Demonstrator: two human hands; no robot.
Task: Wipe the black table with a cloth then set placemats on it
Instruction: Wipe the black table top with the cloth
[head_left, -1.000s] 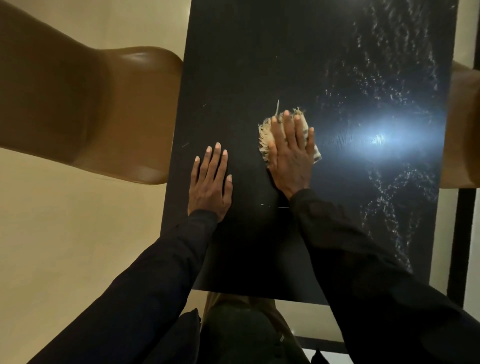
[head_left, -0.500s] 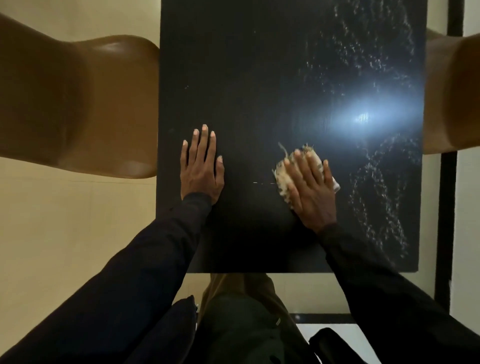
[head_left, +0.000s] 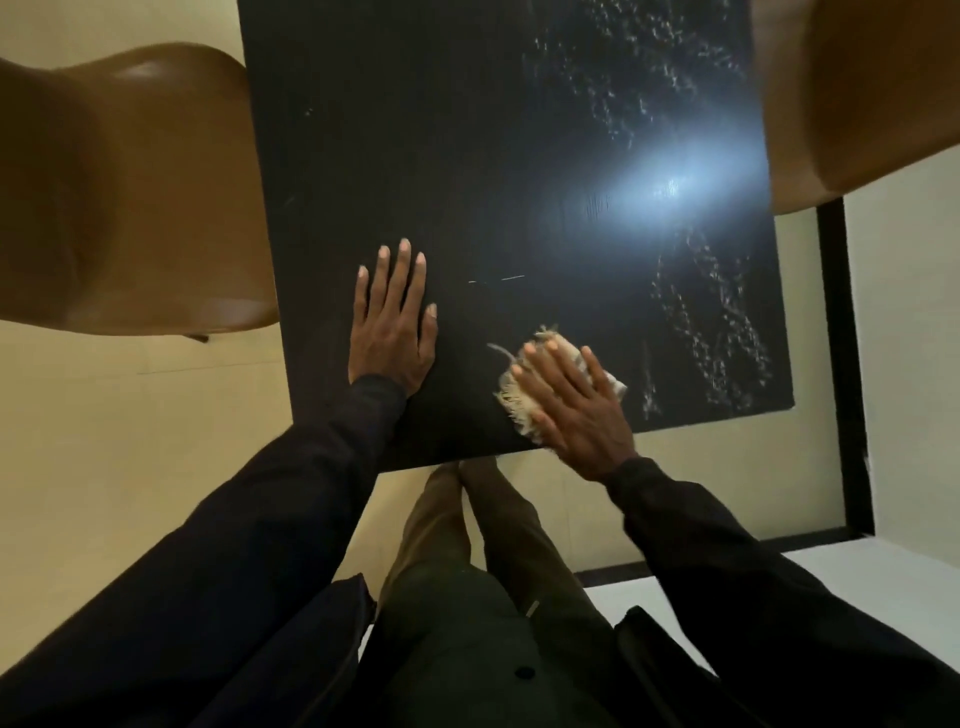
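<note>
The fingers (head_left: 563, 371) of the right hand (head_left: 576, 410) lie straight and close together, pressing a fringed beige cloth (head_left: 519, 408) flat on the black worktop (head_left: 415, 156), just inside its near edge. The left hand (head_left: 392, 332) rests palm down at the near left, fingers straight and slightly apart, clear of the cloth. Pale streaks (head_left: 717, 332) mark the worktop's right side. A brown chair (head_left: 130, 197) stands at its left.

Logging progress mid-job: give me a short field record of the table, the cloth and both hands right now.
table: black, white speckled streaks on its right side
cloth: pale, fringed, lying close to the table's near edge
right hand: flat on the cloth, fingers straight, pressing it
left hand: flat on the bare table, left of the cloth, apart from it
placemats: none in view
seating: brown chairs at the table's left and right
</note>
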